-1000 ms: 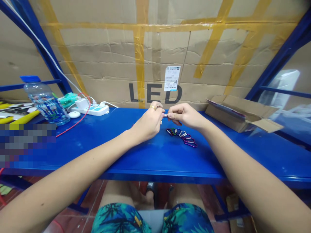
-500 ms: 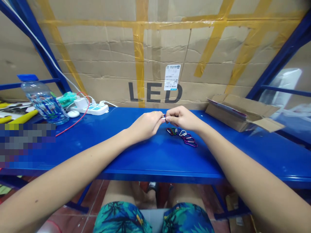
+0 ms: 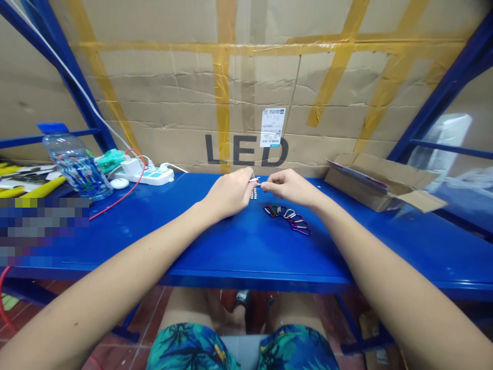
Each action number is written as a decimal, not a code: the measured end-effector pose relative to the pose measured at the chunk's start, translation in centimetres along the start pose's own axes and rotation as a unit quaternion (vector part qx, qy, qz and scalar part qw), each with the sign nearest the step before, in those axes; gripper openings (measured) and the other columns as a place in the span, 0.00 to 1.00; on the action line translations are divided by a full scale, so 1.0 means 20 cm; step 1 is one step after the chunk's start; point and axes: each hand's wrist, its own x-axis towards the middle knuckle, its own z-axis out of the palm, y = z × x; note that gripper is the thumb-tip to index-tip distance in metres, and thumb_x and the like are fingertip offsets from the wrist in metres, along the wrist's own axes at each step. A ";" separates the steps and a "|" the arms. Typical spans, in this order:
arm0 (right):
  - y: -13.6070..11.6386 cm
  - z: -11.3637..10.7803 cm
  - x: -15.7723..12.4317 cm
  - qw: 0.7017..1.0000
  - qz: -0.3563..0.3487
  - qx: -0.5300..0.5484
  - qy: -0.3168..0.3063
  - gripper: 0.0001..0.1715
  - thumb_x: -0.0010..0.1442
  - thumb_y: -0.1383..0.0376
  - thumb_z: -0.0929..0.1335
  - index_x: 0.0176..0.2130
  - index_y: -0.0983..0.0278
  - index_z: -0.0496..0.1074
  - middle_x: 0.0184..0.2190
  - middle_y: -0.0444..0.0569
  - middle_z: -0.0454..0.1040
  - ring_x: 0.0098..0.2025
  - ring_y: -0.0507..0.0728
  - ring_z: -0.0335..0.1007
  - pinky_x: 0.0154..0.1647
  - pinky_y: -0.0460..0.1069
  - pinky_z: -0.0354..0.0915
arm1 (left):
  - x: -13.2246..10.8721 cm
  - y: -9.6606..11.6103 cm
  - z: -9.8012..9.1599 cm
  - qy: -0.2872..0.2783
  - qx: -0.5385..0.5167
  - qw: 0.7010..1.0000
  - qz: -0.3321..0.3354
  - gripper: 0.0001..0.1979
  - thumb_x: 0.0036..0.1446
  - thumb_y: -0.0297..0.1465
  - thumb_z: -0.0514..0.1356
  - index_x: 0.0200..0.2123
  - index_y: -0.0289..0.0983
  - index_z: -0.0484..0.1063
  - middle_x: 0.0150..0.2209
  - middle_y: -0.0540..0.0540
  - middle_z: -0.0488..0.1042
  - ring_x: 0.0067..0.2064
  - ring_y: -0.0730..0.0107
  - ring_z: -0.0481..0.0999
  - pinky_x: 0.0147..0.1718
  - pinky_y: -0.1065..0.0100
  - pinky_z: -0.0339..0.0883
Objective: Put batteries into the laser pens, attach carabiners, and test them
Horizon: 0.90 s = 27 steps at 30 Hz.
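Held up between both hands, just above the tabletop, is a small carabiner [image 3: 257, 181] with a pale gate bar; fingers cover most of it. My left hand [image 3: 230, 191] is closed on its left side. At its right side, the fingertips of my right hand [image 3: 288, 185] pinch together. Below the left fingertips shows a short double row of small silvery bead-like pieces [image 3: 253, 194]; whether they hang or lie on the table, I cannot tell. In front of my right hand, several coloured carabiners [image 3: 289, 213] lie in a curved row.
The blue table [image 3: 246, 246] fills the space before me. An open cardboard box [image 3: 358, 187] sits at the right. On the left are a plastic bottle [image 3: 79, 167], a white power strip [image 3: 156, 176], a red cable [image 3: 127, 198] and yellow-handled tools [image 3: 42, 187]. Taped cardboard stands behind.
My hands have parted slightly, and more of the carabiner shows between them. The silvery bead-like pieces have come into sight under the left fingertips. The view has shifted a little.
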 end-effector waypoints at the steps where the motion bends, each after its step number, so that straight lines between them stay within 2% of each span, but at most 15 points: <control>1: 0.00 -0.01 0.00 0.999 0.008 -0.053 -0.003 0.20 0.57 0.54 0.69 0.23 0.65 0.70 0.16 0.41 0.62 0.21 0.49 0.55 0.23 0.48 0.50 | 0.00 0.00 -0.01 0.005 -0.006 1.000 -0.019 0.10 0.68 0.32 0.50 0.40 0.34 0.68 0.38 0.40 0.76 0.39 0.59 0.76 0.37 0.61 0.66; 4: 0.02 -0.01 0.00 0.981 0.039 -0.175 -0.074 0.14 0.53 0.57 0.73 0.23 0.64 0.73 0.20 0.45 0.71 0.25 0.52 0.63 0.25 0.48 0.53 | 0.01 -0.02 -0.01 0.006 -0.028 0.998 -0.050 0.09 0.67 0.32 0.51 0.38 0.35 0.68 0.37 0.41 0.77 0.39 0.59 0.76 0.37 0.61 0.65; 6: 0.02 0.00 0.00 0.968 0.058 -0.213 -0.116 0.09 0.51 0.60 0.74 0.26 0.63 0.76 0.25 0.47 0.76 0.27 0.55 0.68 0.27 0.49 0.57 | 0.01 -0.04 -0.01 0.003 -0.040 0.997 -0.061 0.09 0.67 0.33 0.51 0.37 0.36 0.68 0.37 0.41 0.77 0.39 0.59 0.76 0.37 0.60 0.65; 9: 0.02 0.03 0.00 0.964 0.063 -0.219 -0.138 0.04 0.50 0.64 0.74 0.27 0.63 0.77 0.31 0.49 0.80 0.31 0.57 0.71 0.30 0.49 0.60 | 0.01 -0.05 0.00 0.002 -0.054 0.996 -0.066 0.10 0.66 0.34 0.52 0.36 0.36 0.69 0.36 0.42 0.77 0.39 0.58 0.75 0.37 0.60 0.64; 11: 0.02 0.05 0.00 0.966 0.041 -0.206 -0.151 0.01 0.50 0.68 0.72 0.28 0.63 0.77 0.32 0.49 0.80 0.33 0.57 0.72 0.31 0.49 0.62 | 0.01 -0.05 0.00 0.006 -0.059 0.996 -0.064 0.09 0.66 0.33 0.52 0.36 0.36 0.69 0.36 0.42 0.77 0.38 0.59 0.75 0.36 0.61 0.64; 15: 0.01 0.10 -0.01 0.972 -0.025 -0.172 -0.157 0.03 0.51 0.69 0.69 0.28 0.64 0.75 0.31 0.48 0.79 0.32 0.55 0.72 0.32 0.48 0.63 | 0.01 -0.05 -0.01 0.018 -0.079 0.995 -0.058 0.08 0.64 0.32 0.53 0.35 0.36 0.69 0.33 0.44 0.76 0.35 0.62 0.73 0.34 0.62 0.62; 18: 0.00 0.09 -0.01 0.987 -0.035 -0.111 -0.108 0.02 0.52 0.68 0.67 0.29 0.64 0.72 0.29 0.48 0.78 0.31 0.55 0.71 0.30 0.47 0.62 | 0.01 -0.05 0.00 0.022 -0.151 0.987 -0.057 0.06 0.61 0.32 0.56 0.34 0.36 0.71 0.31 0.47 0.74 0.32 0.67 0.71 0.32 0.65 0.61; 21: -0.02 0.05 -0.01 0.996 -0.001 0.038 -0.081 0.01 0.54 0.68 0.65 0.31 0.64 0.67 0.30 0.49 0.77 0.29 0.53 0.72 0.25 0.46 0.61 | 0.01 -0.06 0.01 0.006 -0.242 0.969 -0.056 0.06 0.57 0.32 0.60 0.36 0.35 0.73 0.29 0.49 0.73 0.30 0.70 0.69 0.31 0.67 0.61; 24: -0.03 0.02 -0.02 0.976 0.017 0.188 -0.104 0.01 0.56 0.68 0.65 0.32 0.64 0.65 0.32 0.50 0.77 0.26 0.53 0.73 0.21 0.45 0.60 | 0.01 -0.06 0.02 -0.016 -0.285 0.957 -0.041 0.06 0.56 0.31 0.60 0.36 0.36 0.75 0.30 0.49 0.74 0.31 0.70 0.70 0.33 0.68 0.62; 27: -0.03 0.02 -0.02 0.957 0.004 0.268 -0.114 0.05 0.56 0.66 0.68 0.32 0.64 0.66 0.30 0.48 0.75 0.25 0.51 0.71 0.22 0.45 0.61 | 0.01 -0.05 0.02 -0.012 -0.277 0.960 -0.028 0.06 0.58 0.31 0.59 0.31 0.36 0.74 0.28 0.50 0.73 0.31 0.71 0.68 0.33 0.68 0.60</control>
